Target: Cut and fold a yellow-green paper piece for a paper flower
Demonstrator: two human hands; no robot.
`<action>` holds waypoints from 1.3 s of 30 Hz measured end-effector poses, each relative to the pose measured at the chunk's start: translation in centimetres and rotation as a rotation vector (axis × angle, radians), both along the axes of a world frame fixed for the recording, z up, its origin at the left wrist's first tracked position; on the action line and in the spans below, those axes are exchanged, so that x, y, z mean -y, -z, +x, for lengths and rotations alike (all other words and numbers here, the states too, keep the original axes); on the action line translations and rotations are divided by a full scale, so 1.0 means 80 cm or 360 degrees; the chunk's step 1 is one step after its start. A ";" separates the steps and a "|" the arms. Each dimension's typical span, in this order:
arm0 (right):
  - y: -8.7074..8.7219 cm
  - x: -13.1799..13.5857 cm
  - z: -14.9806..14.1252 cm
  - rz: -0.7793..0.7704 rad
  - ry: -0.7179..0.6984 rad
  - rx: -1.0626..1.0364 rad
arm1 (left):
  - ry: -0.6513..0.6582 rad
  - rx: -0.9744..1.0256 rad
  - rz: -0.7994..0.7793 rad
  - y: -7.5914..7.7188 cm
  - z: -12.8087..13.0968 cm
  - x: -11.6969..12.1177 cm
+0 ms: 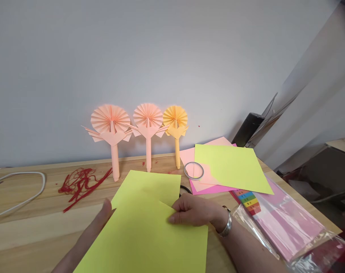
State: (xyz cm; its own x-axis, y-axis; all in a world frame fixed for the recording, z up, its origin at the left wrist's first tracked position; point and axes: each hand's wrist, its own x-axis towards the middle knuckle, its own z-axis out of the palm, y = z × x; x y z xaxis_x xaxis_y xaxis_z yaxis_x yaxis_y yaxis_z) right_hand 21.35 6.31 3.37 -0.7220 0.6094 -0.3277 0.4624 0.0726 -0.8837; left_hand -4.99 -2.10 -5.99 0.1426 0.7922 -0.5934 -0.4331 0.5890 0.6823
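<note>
Clearly, the right hand [192,211] pinches smooth yellow-green rectangular paper [146,235]; I cannot tell whether the left hand [99,219] grips it. The rainbow-striped label [248,201] is unreadable.

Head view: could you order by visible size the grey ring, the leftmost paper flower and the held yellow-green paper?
1. Held yellow-green paper; its nearness to the camera helps
2. Leftmost paper flower
3. Grey ring

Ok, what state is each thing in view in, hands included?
Held paper, layers overlapping
Right hand, pinching it
Left hand, at its left edge
Three fans, upright, pleats spread
String, tangled
Ring, lying flat
Loose sheets, overlapping, unfolded
Plastic wrap, crumpled
Cable, curved
Bracelet, worn
Dark loop, mostly hidden, state unclear
</note>
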 end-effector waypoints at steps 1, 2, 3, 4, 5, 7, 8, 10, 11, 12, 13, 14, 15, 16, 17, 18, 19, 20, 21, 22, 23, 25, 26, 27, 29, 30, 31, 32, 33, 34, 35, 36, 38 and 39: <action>0.001 0.000 0.000 0.0050 0.0010 0.0015 | 0.0035 0.0052 -0.0029 -0.031 0.006 -0.020; 0.002 -0.001 0.000 0.0090 0.0018 0.0023 | 0.0070 0.0098 -0.0055 -0.058 0.012 -0.035; 0.003 -0.001 0.001 0.0126 0.0032 0.0026 | 0.0142 0.0072 0.0016 -0.079 0.016 -0.046; 0.004 -0.002 0.001 0.0163 0.0062 0.0031 | 0.0232 0.0031 0.0073 -0.095 0.020 -0.053; 0.006 -0.003 0.002 0.0197 0.0120 0.0043 | 0.0339 0.0013 0.0110 -0.105 0.022 -0.056; 0.010 -0.006 0.004 0.0295 0.0356 0.0123 | 0.0474 -0.0009 0.0183 -0.110 0.024 -0.055; 0.012 -0.008 0.005 0.0353 0.0523 0.0197 | 0.0527 -0.0019 0.0218 -0.108 0.024 -0.053; 0.016 -0.012 0.006 0.0554 0.0831 0.0395 | 0.0604 -0.0042 0.0289 -0.101 0.023 -0.050; 0.019 -0.015 0.005 0.0644 0.0915 0.0495 | 0.0639 -0.0056 0.0322 -0.098 0.022 -0.049; 0.021 -0.017 0.005 0.0684 0.0954 0.0569 | 0.0672 -0.0070 0.0355 -0.096 0.021 -0.049; 0.024 -0.019 0.004 0.0684 0.0974 0.0611 | 0.0702 -0.0079 0.0385 -0.094 0.020 -0.049; 0.027 -0.020 0.002 0.0655 0.0992 0.0631 | 0.0727 -0.0082 0.0411 -0.094 0.020 -0.049; 0.030 -0.021 0.000 0.0611 0.1012 0.0626 | 0.0748 -0.0080 0.0430 -0.093 0.019 -0.049; 0.034 -0.022 -0.003 0.0560 0.1037 0.0601 | 0.0765 -0.0072 0.0442 -0.093 0.019 -0.048; 0.038 -0.022 -0.005 0.0527 0.1052 0.0551 | 0.0773 -0.0061 0.0445 -0.093 0.019 -0.048; 0.042 -0.023 -0.008 0.0496 0.1066 0.0499 | 0.0771 -0.0048 0.0441 -0.092 0.019 -0.047; 0.046 -0.023 -0.010 0.0489 0.1084 0.0436 | 0.0763 -0.0037 0.0438 -0.091 0.019 -0.047; 0.049 -0.024 -0.012 0.0488 0.1097 0.0378 | 0.0755 -0.0033 0.0437 -0.090 0.019 -0.046; 0.051 -0.025 -0.013 0.0493 0.1098 0.0352 | 0.0751 -0.0028 0.0440 -0.088 0.019 -0.046; 0.051 -0.025 -0.014 0.0503 0.1099 0.0327 | 0.0752 -0.0021 0.0446 -0.086 0.019 -0.045; 0.050 -0.026 -0.013 0.0515 0.1096 0.0311 | 0.0760 -0.0015 0.0452 -0.084 0.019 -0.045; 0.041 -0.027 -0.007 0.0554 0.1078 0.0255 | 0.0779 -0.0002 0.0461 -0.081 0.018 -0.046; 0.034 -0.028 -0.002 0.0580 0.1060 0.0212 | 0.0785 0.0010 0.0462 -0.081 0.018 -0.046; 0.026 -0.028 0.004 0.0635 0.1027 0.0103 | 0.0787 0.0027 0.0460 -0.080 0.018 -0.046; 0.008 -0.028 0.022 0.0664 0.0939 -0.0103 | 0.0792 0.0062 0.0450 -0.080 0.018 -0.047; 0.000 -0.028 0.033 0.0635 0.0890 -0.0177 | 0.0800 0.0080 0.0445 -0.081 0.018 -0.047; -0.008 -0.028 0.045 0.0612 0.0882 -0.0247 | 0.0812 0.0092 0.0443 -0.082 0.018 -0.047; -0.015 -0.028 0.058 0.0598 0.0952 -0.0338 | 0.0828 0.0098 0.0442 -0.082 0.018 -0.048; -0.020 -0.029 0.071 0.0580 0.1085 -0.0436 | 0.0845 0.0101 0.0444 -0.083 0.018 -0.048; -0.024 -0.030 0.084 0.0597 0.1263 -0.0506 | 0.0864 0.0104 0.0447 -0.084 0.018 -0.049; -0.027 -0.031 0.097 0.0642 0.1440 -0.0539 | 0.0880 0.0108 0.0454 -0.085 0.018 -0.049; -0.028 -0.032 0.110 0.0686 0.1617 -0.0542 | 0.0896 0.0111 0.0464 -0.086 0.018 -0.050; -0.028 -0.036 0.134 0.0754 0.2035 -0.0356 | 0.0930 0.0131 0.0484 -0.087 0.018 -0.051; -0.027 -0.037 0.144 0.0760 0.2236 -0.0136 | 0.0947 0.0147 0.0492 -0.088 0.017 -0.051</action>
State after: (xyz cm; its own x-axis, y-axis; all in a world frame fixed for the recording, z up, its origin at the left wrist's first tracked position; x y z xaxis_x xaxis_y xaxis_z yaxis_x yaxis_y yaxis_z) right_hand 32.89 9.30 5.52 0.5275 0.8422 0.1110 0.3474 -0.0947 -0.9329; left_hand -3.59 2.00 1.02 0.6461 0.6945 -0.3166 -0.1599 0.5287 0.8336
